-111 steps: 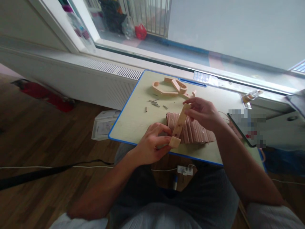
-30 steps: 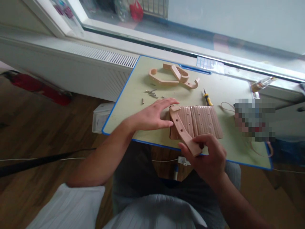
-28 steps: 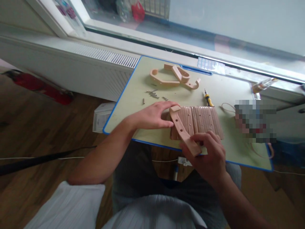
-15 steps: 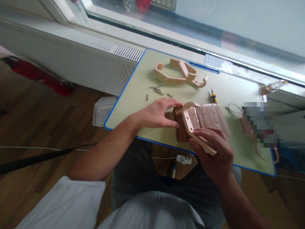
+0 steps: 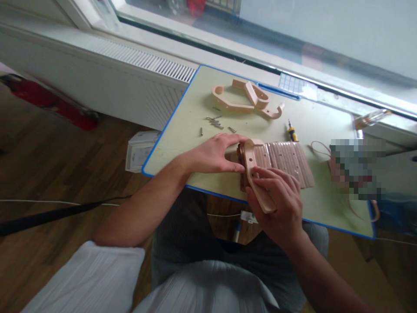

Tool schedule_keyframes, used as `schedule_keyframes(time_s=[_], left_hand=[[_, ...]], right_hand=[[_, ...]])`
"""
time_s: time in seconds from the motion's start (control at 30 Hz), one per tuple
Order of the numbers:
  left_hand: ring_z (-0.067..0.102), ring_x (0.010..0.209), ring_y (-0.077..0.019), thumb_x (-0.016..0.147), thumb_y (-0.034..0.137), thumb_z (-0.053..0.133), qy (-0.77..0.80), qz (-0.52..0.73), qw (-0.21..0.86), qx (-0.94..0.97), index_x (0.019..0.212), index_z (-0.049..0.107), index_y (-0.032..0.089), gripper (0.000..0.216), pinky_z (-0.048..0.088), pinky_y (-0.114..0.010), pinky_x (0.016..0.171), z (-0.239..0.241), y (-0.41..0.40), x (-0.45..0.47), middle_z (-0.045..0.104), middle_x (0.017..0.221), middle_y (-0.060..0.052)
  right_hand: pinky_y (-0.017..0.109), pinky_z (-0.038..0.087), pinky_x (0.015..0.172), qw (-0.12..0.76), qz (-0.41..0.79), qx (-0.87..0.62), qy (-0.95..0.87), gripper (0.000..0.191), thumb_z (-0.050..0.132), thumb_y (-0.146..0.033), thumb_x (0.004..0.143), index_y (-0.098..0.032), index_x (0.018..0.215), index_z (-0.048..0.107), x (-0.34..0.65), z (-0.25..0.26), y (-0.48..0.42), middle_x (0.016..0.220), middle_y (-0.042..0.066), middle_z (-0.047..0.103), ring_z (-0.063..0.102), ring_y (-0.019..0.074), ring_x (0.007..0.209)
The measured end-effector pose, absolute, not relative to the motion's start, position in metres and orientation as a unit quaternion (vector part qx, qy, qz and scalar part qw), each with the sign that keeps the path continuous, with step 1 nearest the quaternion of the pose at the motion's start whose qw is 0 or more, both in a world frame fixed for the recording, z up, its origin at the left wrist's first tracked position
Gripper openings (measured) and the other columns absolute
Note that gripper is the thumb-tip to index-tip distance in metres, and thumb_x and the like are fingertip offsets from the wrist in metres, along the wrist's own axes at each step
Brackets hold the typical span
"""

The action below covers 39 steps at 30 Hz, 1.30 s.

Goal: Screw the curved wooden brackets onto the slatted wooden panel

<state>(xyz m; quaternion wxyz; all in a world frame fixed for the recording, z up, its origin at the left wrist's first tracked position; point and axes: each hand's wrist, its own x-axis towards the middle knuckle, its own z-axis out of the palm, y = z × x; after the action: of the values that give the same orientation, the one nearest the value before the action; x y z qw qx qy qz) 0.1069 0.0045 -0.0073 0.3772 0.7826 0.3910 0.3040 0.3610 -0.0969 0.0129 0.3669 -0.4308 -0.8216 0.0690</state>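
My right hand (image 5: 276, 206) grips a long curved wooden piece (image 5: 256, 176) with holes in it, held against the left edge of a ribbed wooden slat panel (image 5: 286, 158) that lies on the small table (image 5: 182, 139). My left hand (image 5: 216, 153) rests at the panel's left end, fingers curled against it and the curved piece's upper end.
Further back lie other curved wooden parts (image 5: 246, 102), several loose screws (image 5: 215, 124) and a small yellow-handled screwdriver (image 5: 292, 132). A white radiator (image 5: 107, 78) and a window sill run behind. A paper booklet (image 5: 140, 150) and cables lie on the wood floor.
The right hand has turned the curved piece and set it along the panel's left edge, sliding its grip up the piece. The left hand stays at the panel's left end.
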Motion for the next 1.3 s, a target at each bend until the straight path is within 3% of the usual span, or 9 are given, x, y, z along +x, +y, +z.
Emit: schedule_keyframes(time_s=[0.43,0.6,0.77,1.03,1.3], left_hand=[[0.060,0.155,-0.0432,0.079,0.055,0.097,0.426,0.285,0.382,0.769,0.157,0.067,0.022,0.091,0.043,-0.064,0.135,-0.008,0.005,0.107,0.069,0.159,-0.020],[0.065,0.151,-0.0388,0.080,0.048,0.097,0.388,0.316,0.382,0.777,0.159,0.065,0.024,0.088,0.046,-0.056,0.134,-0.010,0.007,0.108,0.069,0.161,-0.017],[0.063,0.153,-0.0387,0.078,0.044,0.098,0.392,0.319,0.385,0.772,0.154,0.069,0.026,0.084,0.044,-0.058,0.134,-0.007,0.004,0.107,0.068,0.163,-0.015],[0.067,0.145,-0.0352,0.081,0.034,0.095,0.388,0.323,0.388,0.771,0.147,0.072,0.021,0.071,0.048,-0.053,0.129,0.001,0.001,0.105,0.073,0.155,-0.015],[0.067,0.147,-0.0372,0.079,0.039,0.096,0.397,0.328,0.383,0.767,0.149,0.072,0.020,0.076,0.048,-0.054,0.130,-0.002,0.002,0.105,0.072,0.156,-0.016]], right_hand=[[0.055,0.052,0.107,0.335,0.032,-0.475,-0.813,0.021,0.082,-0.023,0.096,-0.028,0.110,0.067,0.350,0.014,-0.098,0.133,0.003,0.086,0.076,0.0337,0.121],[0.056,0.057,0.105,0.384,0.089,-0.462,-0.795,0.020,0.083,-0.024,0.096,-0.029,0.111,0.070,0.355,0.011,-0.092,0.131,0.007,0.086,0.078,0.0325,0.118],[0.059,0.061,0.105,0.439,0.143,-0.474,-0.750,0.020,0.084,-0.022,0.095,-0.029,0.112,0.076,0.354,0.005,-0.093,0.129,0.009,0.086,0.080,0.0319,0.117],[0.061,0.062,0.106,0.468,0.166,-0.483,-0.721,0.020,0.085,-0.022,0.095,-0.027,0.112,0.077,0.351,0.000,-0.097,0.130,0.011,0.086,0.082,0.0325,0.118],[0.061,0.059,0.103,0.411,0.073,-0.453,-0.788,0.022,0.084,-0.022,0.094,-0.030,0.112,0.072,0.351,0.003,-0.093,0.129,0.008,0.086,0.080,0.0336,0.116]])
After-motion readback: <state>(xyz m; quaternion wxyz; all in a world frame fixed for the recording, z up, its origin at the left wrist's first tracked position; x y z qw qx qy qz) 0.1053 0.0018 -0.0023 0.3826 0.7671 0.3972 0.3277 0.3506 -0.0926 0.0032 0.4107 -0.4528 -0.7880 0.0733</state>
